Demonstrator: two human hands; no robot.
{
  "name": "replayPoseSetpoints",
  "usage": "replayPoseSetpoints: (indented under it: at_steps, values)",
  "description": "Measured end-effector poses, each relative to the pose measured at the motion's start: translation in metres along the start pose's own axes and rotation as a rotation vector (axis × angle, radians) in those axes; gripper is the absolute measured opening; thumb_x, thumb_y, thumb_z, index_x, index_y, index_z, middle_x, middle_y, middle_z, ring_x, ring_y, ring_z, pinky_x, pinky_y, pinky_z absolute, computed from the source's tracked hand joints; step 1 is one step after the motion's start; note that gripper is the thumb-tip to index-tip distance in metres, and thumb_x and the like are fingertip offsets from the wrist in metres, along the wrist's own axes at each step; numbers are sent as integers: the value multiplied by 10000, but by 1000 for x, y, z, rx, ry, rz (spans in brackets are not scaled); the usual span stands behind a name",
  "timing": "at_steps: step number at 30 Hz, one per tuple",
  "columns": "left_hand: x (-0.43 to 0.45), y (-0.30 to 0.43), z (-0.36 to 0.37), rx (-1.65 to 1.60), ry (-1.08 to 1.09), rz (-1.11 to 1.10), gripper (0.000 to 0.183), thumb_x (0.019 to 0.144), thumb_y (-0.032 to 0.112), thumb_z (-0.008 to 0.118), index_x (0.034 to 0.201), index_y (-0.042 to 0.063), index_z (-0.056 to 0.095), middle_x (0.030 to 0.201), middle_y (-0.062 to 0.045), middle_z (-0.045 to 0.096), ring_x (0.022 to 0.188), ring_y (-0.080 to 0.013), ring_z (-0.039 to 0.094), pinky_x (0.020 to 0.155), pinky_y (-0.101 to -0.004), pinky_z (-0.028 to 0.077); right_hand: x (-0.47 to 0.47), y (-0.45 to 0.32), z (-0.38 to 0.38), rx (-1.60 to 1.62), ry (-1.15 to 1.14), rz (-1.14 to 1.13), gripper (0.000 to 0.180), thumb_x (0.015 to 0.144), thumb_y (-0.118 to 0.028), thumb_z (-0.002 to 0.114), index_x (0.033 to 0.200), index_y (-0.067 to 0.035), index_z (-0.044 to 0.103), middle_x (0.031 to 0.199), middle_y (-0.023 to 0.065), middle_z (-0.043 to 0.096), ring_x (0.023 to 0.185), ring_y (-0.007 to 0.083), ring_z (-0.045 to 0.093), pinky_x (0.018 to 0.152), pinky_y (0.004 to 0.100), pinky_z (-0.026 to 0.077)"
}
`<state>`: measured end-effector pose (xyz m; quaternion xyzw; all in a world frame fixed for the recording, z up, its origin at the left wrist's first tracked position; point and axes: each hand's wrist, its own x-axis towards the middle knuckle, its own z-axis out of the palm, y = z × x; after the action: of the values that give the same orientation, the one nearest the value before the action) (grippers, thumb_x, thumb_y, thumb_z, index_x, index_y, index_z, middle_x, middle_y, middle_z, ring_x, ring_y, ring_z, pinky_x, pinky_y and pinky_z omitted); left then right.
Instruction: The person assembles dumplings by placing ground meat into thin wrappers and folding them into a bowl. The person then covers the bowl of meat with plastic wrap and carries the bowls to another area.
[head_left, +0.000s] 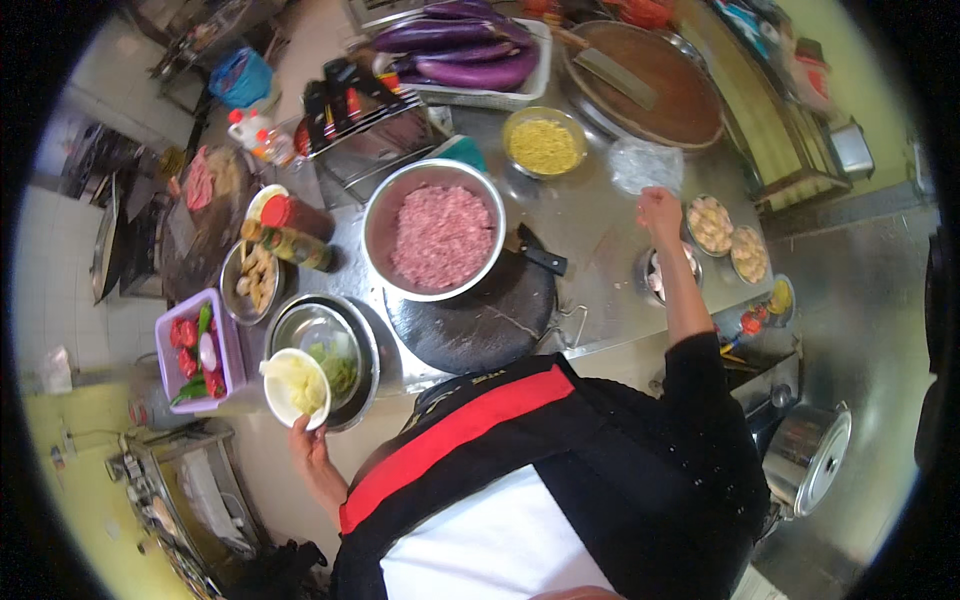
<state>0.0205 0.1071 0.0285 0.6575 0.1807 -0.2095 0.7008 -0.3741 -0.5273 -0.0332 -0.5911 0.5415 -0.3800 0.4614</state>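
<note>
My left hand (309, 446) grips the rim of a white bowl (276, 411) holding pale yellow pieces (301, 384). I hold it tilted over the near side of a steel basin (364, 319), where shredded greens (334, 367) lie. My right hand (660, 214) is stretched across the steel table, right by a crumpled clear plastic bag (646, 166). Its fingers are bunched, and whether they pinch anything is unclear. Beneath that forearm sits a small bowl of pale pieces (654, 277), partly hidden. Between my hands a large steel pot (367, 247) of minced meat (442, 236) rests partly on a dark round board (472, 322).
A black-handled knife (544, 255) lies by the board. Behind are a bowl of yellow shreds (544, 142), a tray of eggplants (469, 52) and a cleaver (619, 77) on a round chopping block (682, 112). Bottles (292, 246) and a purple basket (169, 352) stand left.
</note>
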Motion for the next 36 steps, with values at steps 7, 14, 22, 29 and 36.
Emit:
replayPoseSetpoints:
  at_steps: [7,14,22,29,36]
  values:
    - [-20,12,-20,-158,89,-25,430,787,-26,556,1203,-66,456,1140,-177,572,982,-296,595,801,-388,534,137,90,-76,-1096,259,-266,608,750,-474,650,1110,10,582,1159,187,578,1050,345,557,888,421,440]
    - [-44,16,18,-91,205,3,409,783,-52,556,1182,-51,465,1097,-182,589,909,-296,635,736,-380,572,160,117,-68,-976,268,44,589,728,-362,688,1140,39,562,1091,196,595,1018,320,568,863,424,451]
    - [-13,6,39,29,77,-14,322,759,-47,583,1077,-62,532,951,-159,635,773,-266,660,609,-351,587,147,102,-68,371,-58,404,431,800,-164,627,1201,-24,553,1121,101,593,1003,199,568,849,345,459]
    - [38,-11,41,432,3,76,262,683,-25,607,940,-40,651,769,-87,649,564,-163,614,418,-276,464,-56,-97,-1,604,-420,31,381,791,-125,617,1155,-39,548,979,40,607,826,120,580,733,258,486]
    - [-33,29,124,994,-5,1053,378,745,156,700,1078,13,591,995,-164,590,884,-315,566,800,-399,454,-205,-188,116,528,-796,-163,222,732,4,669,947,-28,625,857,-5,595,775,72,552,717,217,459]
